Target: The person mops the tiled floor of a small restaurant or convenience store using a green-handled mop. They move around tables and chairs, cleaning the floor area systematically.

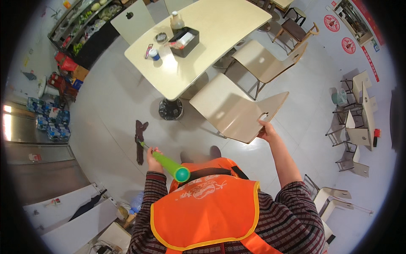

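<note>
My left hand (154, 159) is closed around the green handle (168, 165) of a mop. The dark brown mop head (139, 143) lies on the tiled floor to the left of my feet. With my right hand (267, 130) I grip the top of a cream chair's backrest (245, 122) at its cut-out. That chair's seat (215, 101) faces the near corner of a cream dining table (203, 38). On the table are a black box (184, 41) with packets in it, a bottle (176, 22), a glass ashtray (161, 38) and a small blue and white cup (154, 54).
A lined waste bin (171, 109) stands under the table's near corner. A second chair (263, 62) is beyond the held one. Shelves of vegetables (85, 28) and packs of bottled water (54, 119) line the left. More tables and chairs (358, 127) stand along the right wall.
</note>
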